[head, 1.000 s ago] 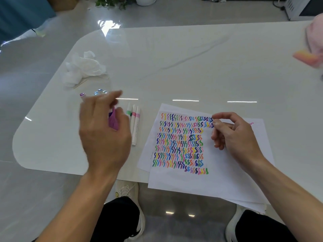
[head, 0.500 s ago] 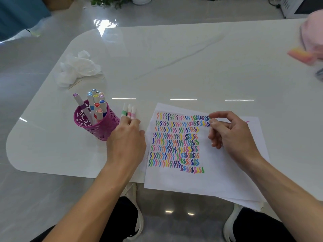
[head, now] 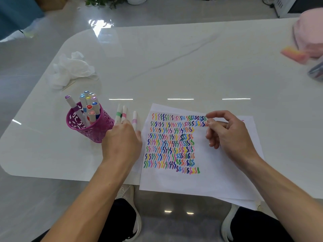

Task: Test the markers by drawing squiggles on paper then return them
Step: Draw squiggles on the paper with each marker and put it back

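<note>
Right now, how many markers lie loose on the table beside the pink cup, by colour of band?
Green-band marker: 1
Pink-band markers: 2
Total: 3 loose markers

Glossy white marble table (head: pixel 174 58) on shiny grey floor (head: pixel 26 206).

Glossy marble-look table (head: pixel 174 58); matt white paper (head: pixel 209 180); perforated magenta plastic pen cup (head: pixel 90 130); crumpled white tissue (head: pixel 70 70).
</note>
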Demonstrator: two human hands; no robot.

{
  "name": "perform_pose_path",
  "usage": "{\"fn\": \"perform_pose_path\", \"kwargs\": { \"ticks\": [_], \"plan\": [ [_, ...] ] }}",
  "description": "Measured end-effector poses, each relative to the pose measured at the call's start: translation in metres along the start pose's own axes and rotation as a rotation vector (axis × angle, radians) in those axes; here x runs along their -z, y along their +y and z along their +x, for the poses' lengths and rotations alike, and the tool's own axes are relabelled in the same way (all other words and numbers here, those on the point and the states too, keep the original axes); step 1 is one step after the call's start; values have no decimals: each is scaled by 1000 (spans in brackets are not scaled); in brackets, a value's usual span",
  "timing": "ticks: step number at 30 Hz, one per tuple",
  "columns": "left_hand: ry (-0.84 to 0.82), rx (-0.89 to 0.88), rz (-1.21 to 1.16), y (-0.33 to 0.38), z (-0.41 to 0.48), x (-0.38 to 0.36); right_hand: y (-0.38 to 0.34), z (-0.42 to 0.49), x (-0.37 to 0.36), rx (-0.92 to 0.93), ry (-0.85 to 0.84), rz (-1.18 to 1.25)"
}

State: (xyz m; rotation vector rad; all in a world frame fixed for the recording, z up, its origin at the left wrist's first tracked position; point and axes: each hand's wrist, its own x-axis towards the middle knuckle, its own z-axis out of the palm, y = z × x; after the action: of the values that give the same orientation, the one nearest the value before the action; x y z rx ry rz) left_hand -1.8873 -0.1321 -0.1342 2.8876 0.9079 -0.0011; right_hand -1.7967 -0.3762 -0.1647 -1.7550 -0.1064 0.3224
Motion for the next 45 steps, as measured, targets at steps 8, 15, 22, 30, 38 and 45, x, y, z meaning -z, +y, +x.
{"fn": "perform_pose_path", "kwargs": {
  "ticks": [8, 15, 22, 30, 38, 45],
  "plan": [
    [174, -59, -77, 11, 0, 5, -2, -2, 2, 2, -2, -19],
    [-142, -193, -746, 39, -12, 15, -12, -9, -1, 79, -128, -48],
    [-345, -242, -957, 60, -24, 11, -15, -14, -4, 108, -195, -37],
    [-337, -312, -842, 72, -26, 10, -14, -14, 7, 117, -196, -63],
    [-338, -276, -1011, 75, -20, 13, -16, -17, 19, 44, -356, -111],
    [-491, -366, -796, 79, -25, 8, -11, -23, 32, 276, -358, -642]
  ]
}}
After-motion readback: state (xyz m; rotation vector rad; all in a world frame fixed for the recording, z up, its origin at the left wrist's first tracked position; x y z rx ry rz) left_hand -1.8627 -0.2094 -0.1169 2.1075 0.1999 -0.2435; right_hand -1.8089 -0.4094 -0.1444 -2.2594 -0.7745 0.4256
